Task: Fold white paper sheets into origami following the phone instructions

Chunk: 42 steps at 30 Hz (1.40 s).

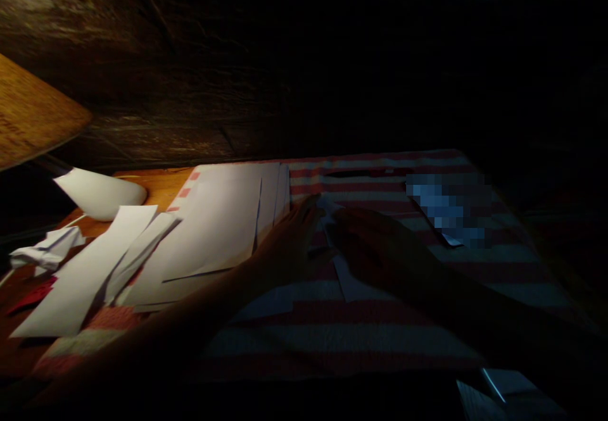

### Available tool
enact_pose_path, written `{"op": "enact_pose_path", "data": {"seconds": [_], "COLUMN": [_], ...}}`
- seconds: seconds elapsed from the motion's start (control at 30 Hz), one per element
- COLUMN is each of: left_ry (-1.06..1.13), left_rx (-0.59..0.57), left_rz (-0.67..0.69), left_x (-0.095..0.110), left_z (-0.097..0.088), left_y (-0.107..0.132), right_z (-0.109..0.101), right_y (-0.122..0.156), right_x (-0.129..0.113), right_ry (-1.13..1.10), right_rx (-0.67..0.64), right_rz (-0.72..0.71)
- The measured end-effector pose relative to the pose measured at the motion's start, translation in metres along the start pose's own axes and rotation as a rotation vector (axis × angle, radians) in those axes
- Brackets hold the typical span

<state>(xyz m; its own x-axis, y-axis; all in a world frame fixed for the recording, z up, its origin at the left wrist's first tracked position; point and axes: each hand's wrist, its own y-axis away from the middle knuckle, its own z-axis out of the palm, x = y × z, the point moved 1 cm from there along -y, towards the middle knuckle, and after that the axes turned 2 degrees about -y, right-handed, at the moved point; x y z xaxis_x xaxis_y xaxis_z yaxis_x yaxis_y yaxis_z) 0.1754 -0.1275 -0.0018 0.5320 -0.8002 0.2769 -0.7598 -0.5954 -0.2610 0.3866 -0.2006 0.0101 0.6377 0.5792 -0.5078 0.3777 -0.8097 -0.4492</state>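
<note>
Both hands meet in deep shadow over the striped cloth (380,339), at a narrow piece of paper (346,282). My left hand (297,228) comes in from the left, fingers close together around the paper's far end. From the other side my right hand (368,237) has its fingers bent onto the same paper, whose near end sticks out below. Exact fingertip contact is hard to make out in the dark. Just left of my left hand lies a stack of white paper sheets (218,218), partly covered by the forearm.
A lamp with a wooden shade (38,111) and white base (104,193) lights the left side. Cut paper strips (90,275) and crumpled paper (50,247) lie there. A dark, slim object (351,173) rests at the back. A phone-like object (439,212), partly pixelated, lies right.
</note>
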Motion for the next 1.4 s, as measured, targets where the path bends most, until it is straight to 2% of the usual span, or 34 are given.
{"op": "enact_pose_path", "data": {"seconds": [0.5,0.87,1.4], "left_ry": [-0.017,-0.053,-0.068], "left_rx": [0.034,0.024,-0.01], "left_rz": [0.024,0.014,-0.016], "left_x": [0.0013,0.0019,0.0025], "left_z": [-0.001,-0.0003,-0.0009], "left_y": [0.0,0.0001,-0.0002], "right_z": [0.0004,-0.0008,-0.0008], "right_y": [0.0012,-0.0002,0.0002], "right_x": [0.0013,0.0007,0.0007], "right_ry": [0.015,0.013,0.012], "right_rx": [-0.01,0.01,-0.002], "right_rz": [0.01,-0.038,-0.024]}}
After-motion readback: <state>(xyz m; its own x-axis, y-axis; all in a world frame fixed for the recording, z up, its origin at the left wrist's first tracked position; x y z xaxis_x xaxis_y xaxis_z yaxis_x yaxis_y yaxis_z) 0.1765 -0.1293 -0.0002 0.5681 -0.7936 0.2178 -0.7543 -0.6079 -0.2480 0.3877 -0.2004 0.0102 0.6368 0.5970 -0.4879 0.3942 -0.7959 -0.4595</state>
